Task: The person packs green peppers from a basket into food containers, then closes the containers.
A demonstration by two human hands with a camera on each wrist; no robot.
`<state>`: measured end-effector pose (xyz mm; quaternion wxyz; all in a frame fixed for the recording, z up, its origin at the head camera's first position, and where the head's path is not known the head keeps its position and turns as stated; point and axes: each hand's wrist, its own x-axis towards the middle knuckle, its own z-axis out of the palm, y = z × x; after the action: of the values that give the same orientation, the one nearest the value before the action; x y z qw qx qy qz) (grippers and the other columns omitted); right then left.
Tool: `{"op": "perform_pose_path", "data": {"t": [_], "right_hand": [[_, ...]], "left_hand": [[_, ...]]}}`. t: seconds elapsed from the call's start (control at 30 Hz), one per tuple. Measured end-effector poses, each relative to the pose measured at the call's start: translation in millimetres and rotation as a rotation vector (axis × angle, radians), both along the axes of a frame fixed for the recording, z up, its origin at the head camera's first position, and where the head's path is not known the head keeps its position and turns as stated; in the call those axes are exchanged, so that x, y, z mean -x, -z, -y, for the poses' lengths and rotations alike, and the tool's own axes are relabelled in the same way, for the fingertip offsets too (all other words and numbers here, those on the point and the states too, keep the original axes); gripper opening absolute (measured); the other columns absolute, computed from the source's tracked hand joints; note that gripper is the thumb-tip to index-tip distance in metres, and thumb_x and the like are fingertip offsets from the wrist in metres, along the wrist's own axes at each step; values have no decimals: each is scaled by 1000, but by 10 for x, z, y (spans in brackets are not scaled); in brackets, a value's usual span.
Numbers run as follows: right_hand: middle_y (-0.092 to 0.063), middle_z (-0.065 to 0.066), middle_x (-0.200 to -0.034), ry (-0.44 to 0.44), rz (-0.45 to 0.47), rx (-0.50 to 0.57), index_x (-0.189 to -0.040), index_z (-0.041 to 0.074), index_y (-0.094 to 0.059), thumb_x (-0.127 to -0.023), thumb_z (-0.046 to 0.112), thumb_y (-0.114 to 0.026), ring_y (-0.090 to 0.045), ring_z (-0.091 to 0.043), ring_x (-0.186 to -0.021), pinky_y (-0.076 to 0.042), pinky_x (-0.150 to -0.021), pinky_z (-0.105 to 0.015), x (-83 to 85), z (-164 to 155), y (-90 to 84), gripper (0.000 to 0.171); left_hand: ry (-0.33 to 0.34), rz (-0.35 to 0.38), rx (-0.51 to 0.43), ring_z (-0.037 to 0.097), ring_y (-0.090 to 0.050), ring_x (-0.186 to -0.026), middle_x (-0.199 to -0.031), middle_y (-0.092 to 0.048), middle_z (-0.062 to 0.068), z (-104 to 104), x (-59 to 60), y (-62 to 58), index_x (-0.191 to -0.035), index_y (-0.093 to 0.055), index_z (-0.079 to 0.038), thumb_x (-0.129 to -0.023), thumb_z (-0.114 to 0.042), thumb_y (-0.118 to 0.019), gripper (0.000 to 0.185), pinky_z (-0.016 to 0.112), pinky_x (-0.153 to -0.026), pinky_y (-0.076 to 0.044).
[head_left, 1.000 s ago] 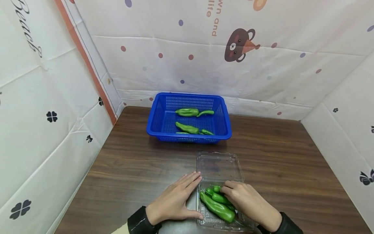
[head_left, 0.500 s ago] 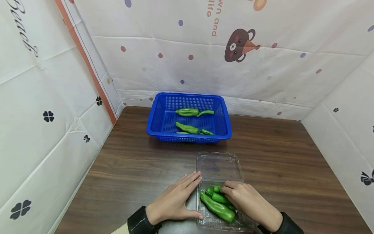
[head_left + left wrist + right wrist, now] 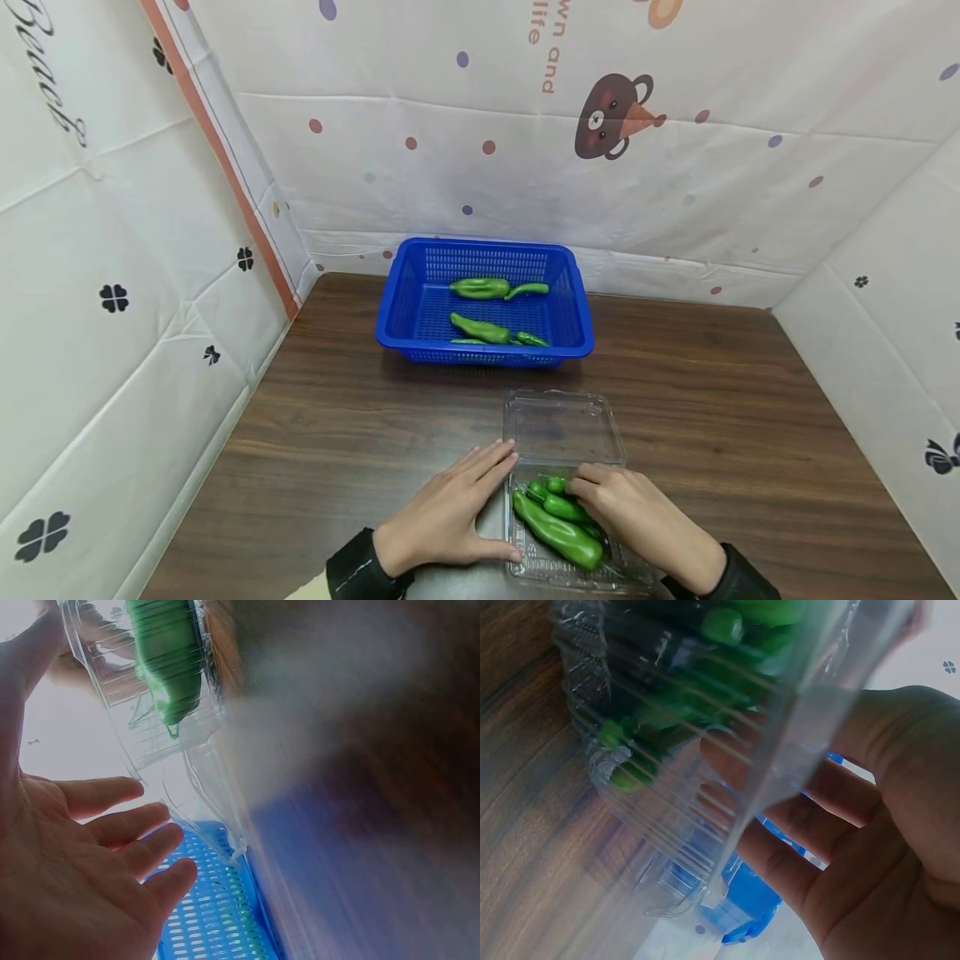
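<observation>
A clear plastic clamshell box (image 3: 551, 575) stands at the table's front, lid (image 3: 566, 425) folded back flat. Several green peppers (image 3: 558, 533) lie in it, a large one along the left. My left hand (image 3: 453, 508) is spread against the box's left side, fingertips at the hinge corner and thumb at the lower wall; the left wrist view shows its straight fingers (image 3: 154, 851). My right hand (image 3: 630, 508) reaches over the right wall, bent fingers (image 3: 727, 754) down among the peppers. I cannot tell whether they pinch one; the thumb tip is hidden.
A blue perforated basket (image 3: 386, 321) stands behind the box with several more green peppers (image 3: 480, 288) in it. The dark wood table (image 3: 712, 400) is enclosed at the back and sides by white printed cloth (image 3: 360, 183).
Both hands, the box and the peppers hold the same position. Only the cloth on the left has shifted slightly leftward.
</observation>
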<state>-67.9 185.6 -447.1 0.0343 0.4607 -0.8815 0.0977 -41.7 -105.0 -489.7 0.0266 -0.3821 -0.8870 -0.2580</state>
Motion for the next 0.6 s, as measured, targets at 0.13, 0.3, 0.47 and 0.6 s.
{"op": "perform_pose_path", "data": {"t": [0.13, 0.3, 0.47, 0.6], "right_hand": [[-61, 7, -88, -3, 5, -2, -97, 13, -74, -87, 3, -80, -52, 2, -71, -41, -53, -16, -3, -3, -13, 15], [-59, 8, -86, -15, -1, -2, -96, 13, -74, -85, 2, -81, -51, 1, -72, -42, -55, -17, 0, -11, -25, 17], [-58, 10, -84, -53, -63, 23, -92, 15, -74, -83, 5, -83, -52, -1, -71, -45, -56, -19, 30, -18, -41, 17], [-54, 12, -80, -86, -124, 66, -84, 19, -69, -80, 8, -86, -49, -1, -69, -44, -56, -21, 67, -15, -60, 20]], "left_hand": [[1, 11, -7, 33, -28, -153, -169, -22, 11, 6, 4, -4, -162, -29, -6, -86, -75, -63, 108, 47, -122, -29], [-4, 11, -3, 34, -27, -153, -170, -19, 11, 24, 25, -20, -162, -28, -7, -87, -74, -63, 106, 47, -123, -28], [-22, -3, -10, 34, -27, -153, -170, -18, 10, 41, 60, -51, -161, -30, -6, -87, -74, -63, 106, 48, -123, -27], [-53, -31, -29, 32, -27, -153, -169, -21, 12, 49, 98, -80, -160, -33, -5, -85, -75, -64, 107, 49, -123, -27]]}}
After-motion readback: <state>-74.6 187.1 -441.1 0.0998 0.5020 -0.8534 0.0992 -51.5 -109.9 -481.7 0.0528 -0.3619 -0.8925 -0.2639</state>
